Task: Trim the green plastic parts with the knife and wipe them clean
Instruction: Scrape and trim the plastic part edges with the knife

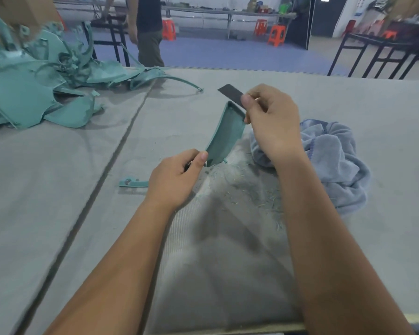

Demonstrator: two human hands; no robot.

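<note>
My left hand [177, 177] grips the near end of a green plastic part [225, 134], a curved tray-like piece held tilted above the grey table [58, 189]. My right hand [269, 117] pinches a flat dark knife blade [231, 94] between thumb and fingers, with the blade lying against the part's far top edge. A crumpled blue cloth [334, 160] lies on the table just right of my right wrist. Fine green shavings [252, 189] are scattered under the hands.
A heap of green plastic parts [34, 85] fills the far left of the table. A small green offcut [133, 183] lies left of my left hand. A person [148, 30] stands beyond the table, with orange stools [276, 35] and black frames behind.
</note>
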